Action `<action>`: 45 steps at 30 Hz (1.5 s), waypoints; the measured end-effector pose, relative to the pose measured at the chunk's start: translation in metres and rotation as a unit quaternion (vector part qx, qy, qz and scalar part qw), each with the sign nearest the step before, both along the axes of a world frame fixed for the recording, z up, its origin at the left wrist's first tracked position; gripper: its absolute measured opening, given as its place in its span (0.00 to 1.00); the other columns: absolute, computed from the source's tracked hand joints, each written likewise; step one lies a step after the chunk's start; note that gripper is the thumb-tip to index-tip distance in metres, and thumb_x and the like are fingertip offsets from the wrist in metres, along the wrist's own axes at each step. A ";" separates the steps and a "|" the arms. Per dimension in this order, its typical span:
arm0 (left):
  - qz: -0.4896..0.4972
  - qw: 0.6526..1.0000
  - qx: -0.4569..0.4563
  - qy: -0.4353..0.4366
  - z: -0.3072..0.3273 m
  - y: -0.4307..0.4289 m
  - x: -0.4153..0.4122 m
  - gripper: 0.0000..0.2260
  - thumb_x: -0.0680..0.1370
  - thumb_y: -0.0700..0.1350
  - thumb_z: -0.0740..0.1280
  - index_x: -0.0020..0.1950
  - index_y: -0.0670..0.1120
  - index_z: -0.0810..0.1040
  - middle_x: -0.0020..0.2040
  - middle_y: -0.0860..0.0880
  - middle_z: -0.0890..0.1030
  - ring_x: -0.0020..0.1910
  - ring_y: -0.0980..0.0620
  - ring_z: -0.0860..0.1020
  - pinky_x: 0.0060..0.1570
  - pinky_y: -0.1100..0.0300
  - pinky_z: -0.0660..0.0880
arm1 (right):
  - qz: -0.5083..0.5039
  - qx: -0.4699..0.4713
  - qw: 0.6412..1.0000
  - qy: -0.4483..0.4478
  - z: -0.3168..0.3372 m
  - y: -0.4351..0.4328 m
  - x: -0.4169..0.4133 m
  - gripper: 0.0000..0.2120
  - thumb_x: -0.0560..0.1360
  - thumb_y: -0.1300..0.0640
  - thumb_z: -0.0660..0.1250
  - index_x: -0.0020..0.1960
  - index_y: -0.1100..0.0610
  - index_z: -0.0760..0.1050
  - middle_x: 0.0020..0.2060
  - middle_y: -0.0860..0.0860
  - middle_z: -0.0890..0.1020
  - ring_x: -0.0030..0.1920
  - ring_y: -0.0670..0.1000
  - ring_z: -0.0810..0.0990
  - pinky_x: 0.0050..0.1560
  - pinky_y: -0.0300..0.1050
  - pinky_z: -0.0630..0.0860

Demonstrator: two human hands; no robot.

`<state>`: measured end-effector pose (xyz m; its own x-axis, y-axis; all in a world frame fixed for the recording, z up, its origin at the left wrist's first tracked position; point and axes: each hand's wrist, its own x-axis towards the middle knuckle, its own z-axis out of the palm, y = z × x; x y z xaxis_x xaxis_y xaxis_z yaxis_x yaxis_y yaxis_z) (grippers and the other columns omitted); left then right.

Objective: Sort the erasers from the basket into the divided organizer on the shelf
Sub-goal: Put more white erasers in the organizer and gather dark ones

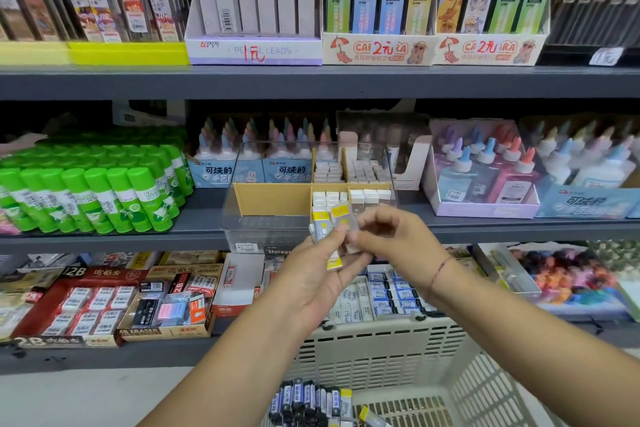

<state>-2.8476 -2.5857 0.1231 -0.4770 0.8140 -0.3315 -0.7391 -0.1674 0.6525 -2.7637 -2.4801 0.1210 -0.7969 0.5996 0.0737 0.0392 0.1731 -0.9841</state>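
Left hand: fingers curl around a small stack of yellow-and-white erasers. Right hand: curled fingertips pinch the stack's right edge. The stack sits just in front of the divided organizer, before its right front compartments, which hold white erasers. Below the organizer, the beige basket contains dark-sleeved erasers.

**Two hands meet before the organizer**

The left hand, palm up, grips a stack of erasers just in front of the organizer. The right hand, fingers curled, pinches at the stack. Both forearms reach forward.
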 end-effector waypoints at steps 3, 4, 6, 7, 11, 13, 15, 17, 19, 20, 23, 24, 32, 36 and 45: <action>0.001 1.000 -0.001 0.022 0.001 -0.002 -0.003 0.21 0.79 0.38 0.65 0.70 0.36 0.65 0.53 0.34 0.82 0.49 0.41 0.83 0.41 0.55 0.82 | -0.039 0.026 0.999 -0.015 0.020 0.019 0.003 0.02 0.76 0.60 0.67 0.46 0.59 0.76 0.41 0.56 0.83 0.42 0.51 0.83 0.47 0.47 0.80; 0.006 0.999 -0.008 0.041 0.001 -0.003 -0.004 0.21 0.79 0.39 0.65 0.70 0.36 0.64 0.52 0.35 0.82 0.48 0.41 0.83 0.41 0.55 0.82 | -0.054 0.055 0.997 -0.022 0.031 0.030 0.004 0.02 0.76 0.59 0.67 0.46 0.58 0.75 0.42 0.57 0.83 0.42 0.51 0.83 0.48 0.48 0.81; 0.012 0.996 -0.021 0.080 0.001 -0.003 -0.008 0.19 0.79 0.40 0.65 0.67 0.36 0.65 0.51 0.36 0.83 0.48 0.42 0.84 0.44 0.55 0.82 | -0.087 0.174 0.980 -0.051 0.056 0.053 0.004 0.05 0.75 0.60 0.69 0.41 0.54 0.75 0.37 0.54 0.83 0.37 0.49 0.81 0.45 0.45 0.79; 0.014 0.995 -0.026 0.093 0.001 -0.004 -0.010 0.19 0.79 0.40 0.64 0.67 0.36 0.65 0.51 0.37 0.83 0.48 0.42 0.84 0.45 0.54 0.82 | -0.100 0.262 0.956 -0.087 0.068 0.064 0.004 0.07 0.73 0.59 0.71 0.39 0.52 0.75 0.33 0.51 0.82 0.34 0.47 0.79 0.42 0.40 0.77; 0.015 0.995 -0.025 0.097 0.001 -0.002 -0.011 0.28 0.79 0.40 0.64 0.75 0.37 0.56 0.49 0.38 0.84 0.47 0.43 0.84 0.43 0.55 0.82 | -0.035 0.435 0.865 -0.250 0.088 0.087 -0.007 0.04 0.73 0.55 0.72 0.39 0.52 0.79 0.36 0.47 0.80 0.37 0.46 0.76 0.40 0.37 0.69; 0.010 0.995 -0.028 0.095 0.001 -0.001 -0.010 0.27 0.79 0.40 0.64 0.74 0.37 0.58 0.48 0.38 0.84 0.46 0.43 0.84 0.41 0.56 0.82 | -0.010 0.481 0.828 -0.289 0.085 0.089 -0.017 0.03 0.73 0.54 0.71 0.43 0.53 0.80 0.38 0.49 0.81 0.41 0.49 0.77 0.44 0.39 0.71; 0.005 0.995 -0.031 0.096 0.001 -0.001 -0.009 0.24 0.79 0.40 0.64 0.72 0.36 0.61 0.48 0.38 0.84 0.46 0.44 0.84 0.40 0.57 0.82 | -0.010 0.509 0.812 -0.285 0.081 0.091 -0.027 0.05 0.72 0.55 0.72 0.45 0.56 0.82 0.40 0.51 0.82 0.43 0.51 0.79 0.47 0.43 0.74; 0.001 0.995 -0.031 0.097 0.002 -0.001 -0.008 0.22 0.79 0.40 0.65 0.71 0.36 0.64 0.48 0.38 0.84 0.45 0.44 0.84 0.40 0.57 0.82 | -0.020 0.529 0.802 -0.278 0.077 0.092 -0.035 0.06 0.72 0.55 0.72 0.46 0.58 0.82 0.42 0.53 0.83 0.43 0.52 0.79 0.49 0.45 0.76; 0.000 0.995 -0.031 0.096 0.003 -0.002 -0.008 0.22 0.79 0.40 0.64 0.70 0.36 0.64 0.49 0.38 0.84 0.45 0.44 0.84 0.40 0.57 0.82 | -0.030 0.541 0.791 -0.284 0.074 0.092 -0.042 0.06 0.72 0.55 0.71 0.46 0.58 0.81 0.43 0.54 0.83 0.42 0.52 0.77 0.47 0.44 0.75; 0.001 0.995 -0.032 0.095 0.003 -0.002 -0.009 0.24 0.79 0.40 0.65 0.72 0.36 0.62 0.48 0.38 0.84 0.45 0.44 0.84 0.39 0.57 0.82 | -0.035 0.545 0.787 -0.288 0.073 0.091 -0.045 0.06 0.72 0.56 0.71 0.46 0.57 0.81 0.44 0.54 0.83 0.42 0.52 0.76 0.45 0.43 0.73; 0.002 0.995 -0.033 0.093 0.002 -0.001 -0.010 0.30 0.79 0.40 0.65 0.76 0.37 0.54 0.47 0.39 0.84 0.46 0.44 0.84 0.38 0.58 0.81 | -0.037 0.551 0.780 -0.293 0.072 0.088 -0.051 0.06 0.72 0.57 0.70 0.47 0.58 0.81 0.44 0.54 0.82 0.44 0.53 0.77 0.46 0.43 0.73; 0.004 0.995 -0.033 0.093 0.002 -0.001 -0.011 0.31 0.79 0.40 0.65 0.76 0.37 0.53 0.47 0.39 0.84 0.46 0.43 0.84 0.38 0.58 0.81 | -0.031 0.556 0.776 -0.297 0.071 0.087 -0.053 0.06 0.72 0.57 0.70 0.47 0.58 0.81 0.44 0.54 0.82 0.45 0.54 0.77 0.47 0.44 0.73; 0.002 0.994 -0.032 0.102 0.001 -0.001 -0.013 0.16 0.79 0.40 0.65 0.64 0.36 0.67 0.48 0.38 0.83 0.46 0.43 0.84 0.40 0.57 0.82 | -0.030 0.531 0.789 -0.307 0.065 0.094 -0.050 0.04 0.71 0.58 0.71 0.43 0.59 0.81 0.38 0.53 0.84 0.41 0.53 0.81 0.43 0.43 0.75; 0.001 0.992 -0.036 0.120 0.001 -0.001 -0.012 0.13 0.79 0.40 0.64 0.62 0.37 0.69 0.49 0.38 0.83 0.45 0.44 0.84 0.41 0.57 0.82 | -0.023 0.478 0.827 -0.295 0.055 0.102 -0.043 0.06 0.72 0.57 0.73 0.42 0.60 0.81 0.36 0.52 0.84 0.35 0.49 0.80 0.45 0.43 0.77; -0.001 0.991 -0.040 0.126 0.002 -0.003 -0.009 0.12 0.79 0.40 0.65 0.61 0.37 0.70 0.49 0.38 0.83 0.45 0.44 0.84 0.41 0.57 0.82 | -0.057 0.521 0.806 -0.273 0.026 0.103 -0.037 0.12 0.70 0.54 0.74 0.49 0.56 0.76 0.44 0.51 0.78 0.47 0.54 0.77 0.48 0.44 0.71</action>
